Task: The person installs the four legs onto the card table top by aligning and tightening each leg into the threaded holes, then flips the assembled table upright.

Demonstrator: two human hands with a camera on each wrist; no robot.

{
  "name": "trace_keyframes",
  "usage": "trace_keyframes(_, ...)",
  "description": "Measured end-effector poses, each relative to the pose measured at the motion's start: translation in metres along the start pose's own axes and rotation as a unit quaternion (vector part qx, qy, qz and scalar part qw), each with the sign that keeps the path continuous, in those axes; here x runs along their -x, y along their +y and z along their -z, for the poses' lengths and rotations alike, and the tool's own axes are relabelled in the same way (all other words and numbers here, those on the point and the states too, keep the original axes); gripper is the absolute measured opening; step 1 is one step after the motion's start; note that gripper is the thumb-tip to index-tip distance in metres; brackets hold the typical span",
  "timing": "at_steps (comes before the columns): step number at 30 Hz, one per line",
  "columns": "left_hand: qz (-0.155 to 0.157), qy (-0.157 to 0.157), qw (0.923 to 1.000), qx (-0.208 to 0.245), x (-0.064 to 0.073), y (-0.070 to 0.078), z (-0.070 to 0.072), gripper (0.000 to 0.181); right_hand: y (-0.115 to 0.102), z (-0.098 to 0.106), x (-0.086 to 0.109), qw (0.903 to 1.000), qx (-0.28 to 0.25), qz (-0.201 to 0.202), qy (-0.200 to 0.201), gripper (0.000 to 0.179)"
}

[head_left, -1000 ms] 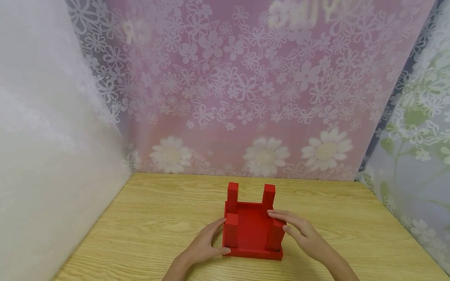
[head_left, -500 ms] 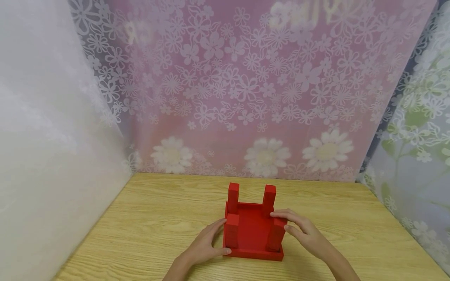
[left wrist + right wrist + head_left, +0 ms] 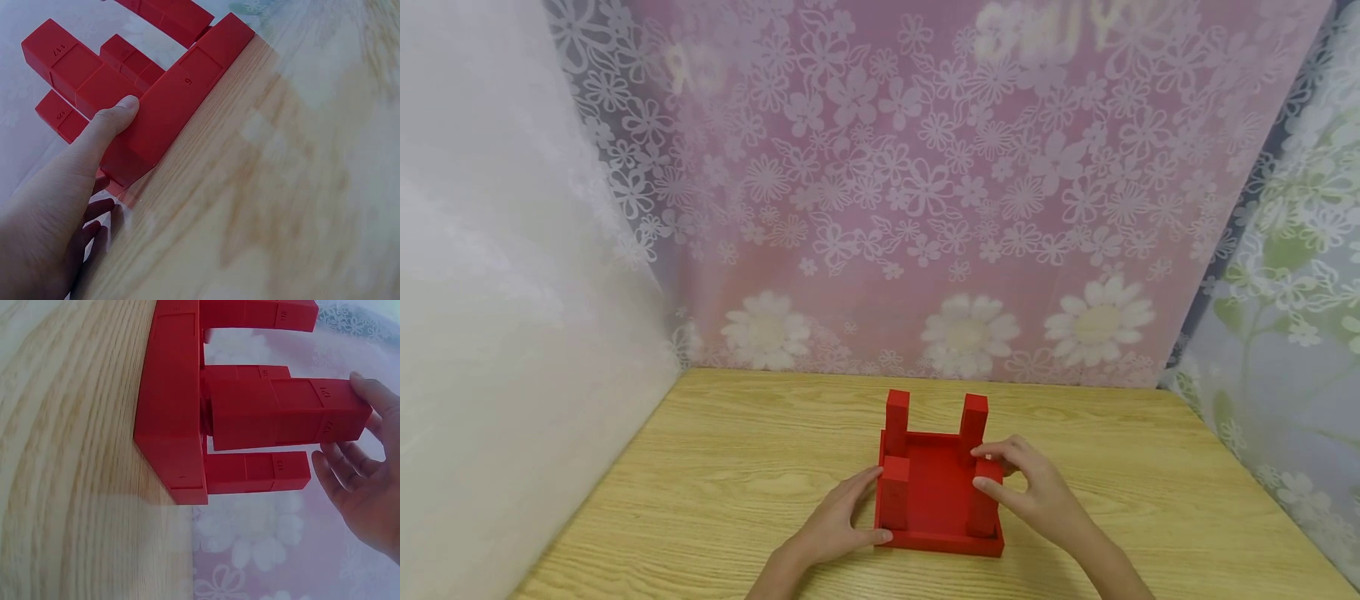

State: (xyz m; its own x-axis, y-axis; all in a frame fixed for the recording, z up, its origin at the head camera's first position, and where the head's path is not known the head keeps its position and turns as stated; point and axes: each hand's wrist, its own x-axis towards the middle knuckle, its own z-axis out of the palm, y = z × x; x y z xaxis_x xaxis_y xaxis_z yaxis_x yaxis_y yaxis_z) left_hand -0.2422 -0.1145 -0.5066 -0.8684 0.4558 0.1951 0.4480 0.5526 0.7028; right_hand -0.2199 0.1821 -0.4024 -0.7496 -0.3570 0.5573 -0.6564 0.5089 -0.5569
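A red square base with low walls [image 3: 936,545] lies on the table with a square leg standing up near each corner, like a small table upside down. My left hand [image 3: 827,527] grips its near left corner, thumb on the front wall [image 3: 165,115], fingers along the left side. My right hand [image 3: 1039,493] holds the top of the near right leg [image 3: 982,510] between thumb and fingers. In the right wrist view this leg [image 3: 287,415] shows a narrow joint at its foot. The near left leg [image 3: 894,500] stands beside my left hand.
The wood-grain table [image 3: 760,433] extends around the red piece. A pink floral cloth [image 3: 880,208] hangs behind its far edge. A white sheet [image 3: 512,292] borders the left side and a flowered cloth [image 3: 1292,333] the right.
My right thumb has shifted from the leg's right side to its near left face, and the hand has turned. The leg's top has moved slightly left. My left hand stays put.
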Motion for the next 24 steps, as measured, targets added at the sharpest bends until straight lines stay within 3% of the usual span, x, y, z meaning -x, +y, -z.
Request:
trace_keyframes(5, 0.000, -0.002, 1.0000, 0.002, -0.001, 0.001, -0.001, 0.085, -0.007, 0.000, 0.000, 0.9996, -0.014, 0.023, -0.005, 0.025)
trace_keyframes(8, 0.001, -0.004, 1.0000, 0.004, -0.001, 0.002, -0.001, 0.085, -0.004, 0.004, 0.003, 0.9948, -0.087, 0.043, -0.032, 0.030)
trace_keyframes(11, 0.000, -0.003, 1.0000, 0.002, -0.001, 0.002, -0.001, 0.085, 0.003, 0.007, 0.007, 0.9815, -0.173, 0.041, -0.071, 0.036)
trace_keyframes(13, -0.002, -0.002, 1.0000, 0.002, -0.001, 0.002, 0.000, 0.085, 0.008, 0.009, 0.009, 0.9748, -0.202, 0.037, -0.087, 0.036)
trace_keyframes(16, -0.004, -0.002, 1.0000, 0.003, -0.001, 0.001, 0.000, 0.085, 0.011, 0.011, 0.010, 0.9735, -0.209, 0.024, -0.089, 0.035)
trace_keyframes(24, -0.003, -0.001, 1.0000, 0.007, -0.001, 0.000, -0.001, 0.085, 0.013, 0.007, 0.012, 0.9916, -0.121, -0.032, -0.033, 0.028)
